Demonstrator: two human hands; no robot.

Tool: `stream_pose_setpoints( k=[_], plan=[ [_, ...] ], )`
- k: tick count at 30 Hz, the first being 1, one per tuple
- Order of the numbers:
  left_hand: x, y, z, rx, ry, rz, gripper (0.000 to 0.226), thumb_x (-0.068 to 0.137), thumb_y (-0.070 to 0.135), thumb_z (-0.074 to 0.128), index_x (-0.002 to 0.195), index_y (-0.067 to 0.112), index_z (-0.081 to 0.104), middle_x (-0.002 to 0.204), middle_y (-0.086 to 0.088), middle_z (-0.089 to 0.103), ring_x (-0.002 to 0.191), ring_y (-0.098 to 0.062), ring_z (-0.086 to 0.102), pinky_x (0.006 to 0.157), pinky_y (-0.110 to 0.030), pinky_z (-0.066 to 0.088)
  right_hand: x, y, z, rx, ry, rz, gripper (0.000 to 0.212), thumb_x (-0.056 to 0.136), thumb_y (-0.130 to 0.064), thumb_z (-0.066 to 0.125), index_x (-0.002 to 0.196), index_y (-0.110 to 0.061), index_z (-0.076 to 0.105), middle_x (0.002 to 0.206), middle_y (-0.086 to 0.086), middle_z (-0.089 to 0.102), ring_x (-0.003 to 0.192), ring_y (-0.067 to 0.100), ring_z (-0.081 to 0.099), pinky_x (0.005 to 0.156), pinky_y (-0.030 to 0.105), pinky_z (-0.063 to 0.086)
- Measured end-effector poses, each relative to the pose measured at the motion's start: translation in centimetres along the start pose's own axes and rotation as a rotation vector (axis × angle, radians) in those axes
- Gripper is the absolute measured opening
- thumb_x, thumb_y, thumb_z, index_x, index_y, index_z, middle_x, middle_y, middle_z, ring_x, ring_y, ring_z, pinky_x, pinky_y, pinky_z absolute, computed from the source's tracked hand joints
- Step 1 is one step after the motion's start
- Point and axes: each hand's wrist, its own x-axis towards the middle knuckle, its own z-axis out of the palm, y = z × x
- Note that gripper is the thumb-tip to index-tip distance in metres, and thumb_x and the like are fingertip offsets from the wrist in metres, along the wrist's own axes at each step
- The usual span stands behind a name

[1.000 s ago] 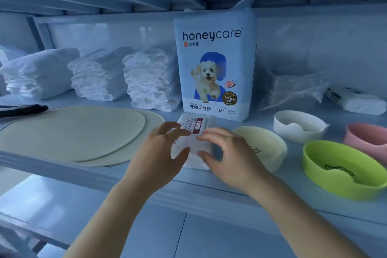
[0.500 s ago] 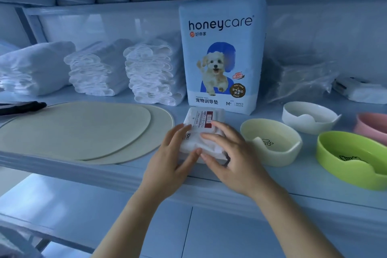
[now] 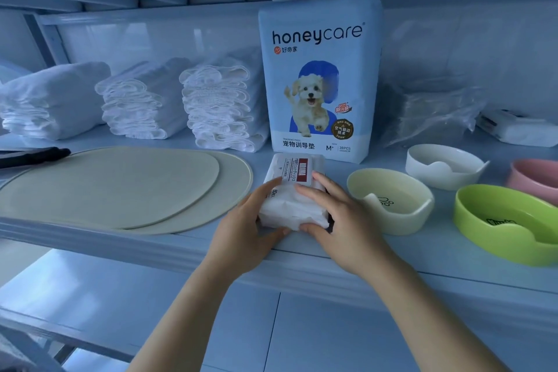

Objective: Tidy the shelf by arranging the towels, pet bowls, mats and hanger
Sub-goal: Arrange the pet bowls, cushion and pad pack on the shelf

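**Head view.** The hanger [image 3: 36, 155] is cut off by the left edge. Only a dark end is seen, lying on the shelf [image 3: 181, 246] just beside the mats [image 3: 114, 187]. The lower mat is largely covered by the upper one, so that only its right rim is shown. The pink bowl [image 3: 534, 178] is cut by the right edge, as is part of the green bowl [image 3: 507, 226]. The contents of the clear wrap [image 3: 428, 112] at the back right cannot be made out, and the white packet [image 3: 519, 130] beside it is partly out of frame. The near end of the pack [image 3: 290, 199] is hidden by both hands, and its small print is too fine to read.

The pack is gripped from both sides. The left hand [image 3: 244, 229] is curled along its left edge with the thumb at the near end. The right hand [image 3: 341, 220] is laid over its top, with the thumb hooked under the near corner. The pack is white and soft, with a red-and-white label. It is placed at the front of the shelf between the mats and the cream bowl [image 3: 389, 199], just before the upright bag [image 3: 320, 84].

The towels [image 3: 142, 100] are white and folded, and are set in three stacks along the back left. The mats are beige ovals, stacked with an offset. The white bowl [image 3: 444, 166] is set behind the cream one, and all four bowls are grouped at the right.
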Motion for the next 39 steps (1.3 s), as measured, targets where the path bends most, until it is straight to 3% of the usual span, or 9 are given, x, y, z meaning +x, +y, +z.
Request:
stream_pose_setpoints(
  k=[6, 9, 12, 18, 23, 28, 32, 36, 39],
  plan=[
    [-0.1, 0.7, 0.0, -0.100, 0.068, -0.033, 0.057, 0.077, 0.020, 0.072, 0.113, 0.057, 0.047, 0.102, 0.021, 0.061, 0.077, -0.007, 0.060, 0.071, -0.023, 0.052, 0.0, -0.5, -0.1, 0.033, 0.071, 0.010, 0.038, 0.081, -0.014, 0.071, 0.116, -0.027, 0.065, 0.145, -0.009, 0.039, 0.109, 0.004, 0.049, 0.077, -0.006, 0.026],
    [-0.2, 1.1, -0.5, -0.103, 0.084, -0.017, 0.057, 0.079, 0.018, 0.072, 0.108, 0.059, 0.046, 0.099, 0.022, 0.063, 0.083, 0.001, 0.058, 0.068, -0.011, 0.045, 0.2, -1.0, -0.4, 0.080, 0.121, -0.009, 0.035, 0.079, -0.012, 0.073, 0.112, -0.024, 0.068, 0.139, -0.005, 0.047, 0.109, 0.003, 0.048, 0.077, -0.007, 0.026],
    [-0.3, 1.7, -1.2, -0.112, 0.106, -0.012, 0.055, 0.079, 0.016, 0.072, 0.111, 0.054, 0.049, 0.098, 0.020, 0.065, 0.082, 0.006, 0.057, 0.065, -0.007, 0.041, 0.3, -1.5, -0.7, 0.139, 0.152, -0.021, 0.035, 0.078, -0.008, 0.073, 0.109, -0.022, 0.069, 0.137, -0.005, 0.049, 0.108, 0.006, 0.052, 0.076, -0.004, 0.031],
    [-0.3, 4.6, -2.4, -0.098, 0.185, 0.097, 0.054, 0.077, 0.008, 0.073, 0.117, 0.040, 0.055, 0.097, 0.019, 0.063, 0.081, 0.009, 0.056, 0.063, -0.001, 0.038, 0.4, -2.0, -2.9, 0.190, 0.210, -0.089, 0.037, 0.076, -0.009, 0.075, 0.110, -0.024, 0.069, 0.137, -0.007, 0.047, 0.119, 0.000, 0.042, 0.079, -0.001, 0.037],
    [1.0, 7.6, -1.8, -0.118, 0.196, 0.154, 0.055, 0.078, 0.010, 0.072, 0.115, 0.045, 0.053, 0.099, 0.020, 0.062, 0.073, 0.009, 0.057, 0.059, -0.001, 0.039, 0.6, -1.5, -6.2, 0.163, 0.295, -0.121, 0.036, 0.072, -0.010, 0.078, 0.105, -0.024, 0.070, 0.132, -0.005, 0.051, 0.113, 0.002, 0.051, 0.082, 0.015, 0.049],
    [3.1, 10.9, 0.8, -0.061, 0.189, 0.216, 0.056, 0.078, 0.019, 0.073, 0.116, 0.052, 0.049, 0.095, 0.033, 0.055, 0.072, -0.005, 0.060, 0.064, -0.012, 0.047, 0.3, 0.1, -10.7, 0.106, 0.304, -0.059, 0.032, 0.072, -0.008, 0.075, 0.101, -0.020, 0.071, 0.131, -0.003, 0.051, 0.110, -0.001, 0.052, 0.087, 0.005, 0.041],
    [5.3, 14.0, 3.1, -0.002, 0.158, 0.294, 0.056, 0.078, 0.022, 0.073, 0.126, 0.040, 0.052, 0.105, 0.013, 0.064, 0.074, -0.018, 0.064, 0.073, -0.031, 0.052, -0.5, 2.2, -14.9, 0.000, 0.309, -0.016, 0.034, 0.071, -0.011, 0.076, 0.103, -0.022, 0.071, 0.133, 0.001, 0.051, 0.109, -0.004, 0.051, 0.084, -0.002, 0.032],
    [7.6, 17.2, 6.0, 0.030, 0.112, 0.352, 0.055, 0.081, 0.023, 0.070, 0.129, 0.040, 0.049, 0.111, 0.008, 0.064, 0.081, -0.018, 0.060, 0.064, -0.019, 0.038, -1.1, 4.4, -18.9, -0.133, 0.321, 0.013, 0.038, 0.071, -0.011, 0.077, 0.107, -0.020, 0.070, 0.134, 0.008, 0.054, 0.121, 0.008, 0.052, 0.101, 0.017, 0.038],
    [9.2, 19.5, 8.4, 0.027, 0.106, 0.392, 0.053, 0.081, 0.023, 0.070, 0.129, 0.037, 0.051, 0.120, 0.005, 0.063, 0.093, -0.021, 0.061, 0.067, -0.016, 0.034, -1.8, 6.2, -21.5, -0.154, 0.348, 0.020, 0.037, 0.072, -0.005, 0.075, 0.107, -0.015, 0.071, 0.130, 0.010, 0.057, 0.121, -0.001, 0.045, 0.097, 0.002, 0.031]
  ],
)
